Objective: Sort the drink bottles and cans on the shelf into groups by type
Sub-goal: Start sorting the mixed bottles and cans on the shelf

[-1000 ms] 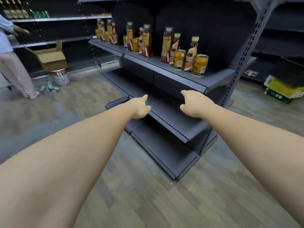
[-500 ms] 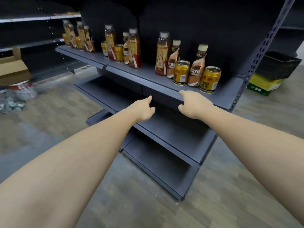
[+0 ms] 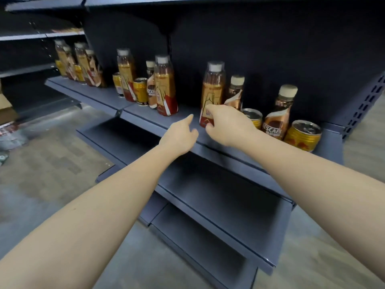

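Observation:
Drinks stand mixed on the dark grey shelf [image 3: 145, 116]. My right hand [image 3: 228, 126] grips the base of a tall orange tea bottle [image 3: 213, 86], thumb across its label; the bottle stands upright. Right of it are a small coffee bottle [image 3: 235, 93], a gold can [image 3: 253, 118] partly hidden by my hand, a Nescafé bottle [image 3: 278, 115] and another gold can [image 3: 303, 136]. My left hand [image 3: 179, 136] hovers at the shelf edge, fingers curled, thumb out, holding nothing. A middle group has a tall tea bottle [image 3: 165, 86] and a gold can [image 3: 140, 90]. More bottles [image 3: 80, 63] stand far left.
Two lower shelves [image 3: 218, 197] jut out below my arms. A perforated upright post [image 3: 367, 105] bounds the shelf on the right. A cardboard box [image 3: 5, 110] and litter lie on the floor at the left edge. Another shelf board [image 3: 48, 4] hangs overhead.
I have come closer to the shelf. My right hand rose from the shelf edge and took hold of the tall orange bottle's base. My left hand moved up toward the shelf edge.

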